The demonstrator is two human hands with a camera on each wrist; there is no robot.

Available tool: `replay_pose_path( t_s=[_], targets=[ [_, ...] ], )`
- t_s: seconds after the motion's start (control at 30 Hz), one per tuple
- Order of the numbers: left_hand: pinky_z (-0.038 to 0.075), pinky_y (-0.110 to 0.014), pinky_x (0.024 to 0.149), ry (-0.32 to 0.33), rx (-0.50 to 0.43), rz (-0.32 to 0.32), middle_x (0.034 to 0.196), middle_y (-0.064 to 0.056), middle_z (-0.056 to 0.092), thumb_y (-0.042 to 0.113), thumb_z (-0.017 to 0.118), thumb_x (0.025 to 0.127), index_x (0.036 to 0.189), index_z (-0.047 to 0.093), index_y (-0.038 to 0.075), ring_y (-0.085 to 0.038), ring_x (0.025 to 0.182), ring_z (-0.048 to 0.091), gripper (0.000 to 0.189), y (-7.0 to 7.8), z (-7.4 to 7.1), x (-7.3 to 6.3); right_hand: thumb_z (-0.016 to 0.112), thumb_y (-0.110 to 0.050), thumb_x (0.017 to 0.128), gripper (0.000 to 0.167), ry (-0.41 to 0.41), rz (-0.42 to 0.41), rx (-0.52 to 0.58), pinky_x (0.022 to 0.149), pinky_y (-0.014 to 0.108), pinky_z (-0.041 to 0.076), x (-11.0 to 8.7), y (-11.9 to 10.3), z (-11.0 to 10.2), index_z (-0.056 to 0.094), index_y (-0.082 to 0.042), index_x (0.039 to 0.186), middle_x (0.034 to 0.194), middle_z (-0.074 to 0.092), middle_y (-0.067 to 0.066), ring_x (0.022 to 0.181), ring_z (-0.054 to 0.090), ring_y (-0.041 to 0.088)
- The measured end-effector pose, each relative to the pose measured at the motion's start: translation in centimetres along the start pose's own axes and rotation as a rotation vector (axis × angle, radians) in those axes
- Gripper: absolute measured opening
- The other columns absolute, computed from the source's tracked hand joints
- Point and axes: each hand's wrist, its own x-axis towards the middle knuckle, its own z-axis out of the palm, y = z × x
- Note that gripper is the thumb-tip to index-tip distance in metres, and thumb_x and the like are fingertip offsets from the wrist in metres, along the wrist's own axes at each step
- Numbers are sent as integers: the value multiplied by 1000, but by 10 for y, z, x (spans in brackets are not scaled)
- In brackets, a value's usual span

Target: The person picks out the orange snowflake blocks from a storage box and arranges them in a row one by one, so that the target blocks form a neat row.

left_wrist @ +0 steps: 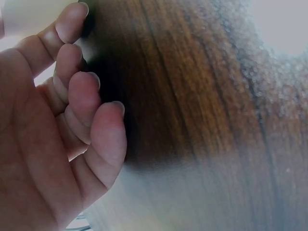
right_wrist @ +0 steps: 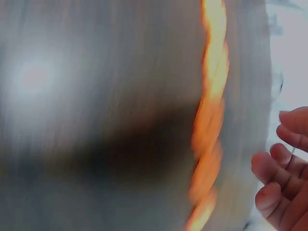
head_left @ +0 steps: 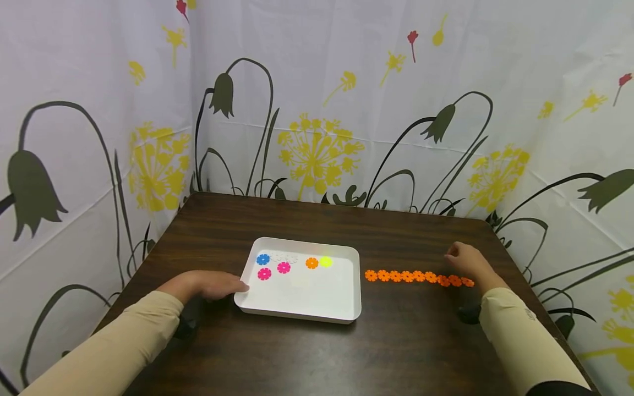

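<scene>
My left hand (head_left: 210,284) is at the left side of a white tray (head_left: 302,300), its thumb end over the rim and gripping it. In the left wrist view its fingers (left_wrist: 108,134) curl close over the wood. Inside the tray lie flower-shaped discs: a blue one (head_left: 263,259), two pink ones (head_left: 284,267), an orange one (head_left: 312,263), a yellow one (head_left: 326,262) and several clear ones (head_left: 284,258). A row of joined orange discs (head_left: 407,276) stretches right of the tray. Just beyond its right end hovers my right hand (head_left: 470,260), fingers loosely bent around nothing.
The dark wooden table (head_left: 317,352) runs back to a white curtain (head_left: 317,82) printed with flowers, which also hangs on both sides. Dark wrist gear (head_left: 187,324) shows beneath the left wrist. The orange row looks blurred in the right wrist view.
</scene>
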Motion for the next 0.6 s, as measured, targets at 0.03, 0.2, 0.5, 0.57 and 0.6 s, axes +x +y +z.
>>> replay_pose_path(
  t_s=[0.03,0.2,0.5,0.57,0.6],
  targets=[
    [34,-61,108,-1,6,6,136,-22,55,47,47,99,137,51,-3,-42,126,49,63,0,0,0,54,-22,99,28,17,-28,1,70,46,51,4,-13,2,59,3,111,105,63,24,86,62,33],
    [33,-61,109,-9,4,19,137,-23,53,47,47,99,138,50,-3,-44,129,47,64,-2,1,0,57,-23,99,24,41,-183,23,78,45,53,22,-89,13,63,-4,114,108,66,15,94,62,28],
    [33,-62,109,-6,-10,12,137,-24,53,47,47,99,138,50,-4,-46,130,45,63,-4,3,1,65,-20,94,20,-35,-449,-32,87,38,54,32,-218,39,69,-11,112,104,70,3,95,64,17],
    [35,-61,108,-6,-10,11,136,-24,54,47,48,99,138,50,-3,-45,128,47,63,-4,2,2,66,-19,94,22,-84,-494,-68,89,37,54,32,-239,47,69,-10,114,106,70,2,96,64,16],
    [35,-61,108,-5,-9,8,136,-23,54,47,48,99,138,50,-3,-45,128,47,63,-4,1,2,66,-19,94,23,-106,-520,-90,90,36,54,33,-248,51,69,-10,116,108,71,3,97,64,15]
  ],
)
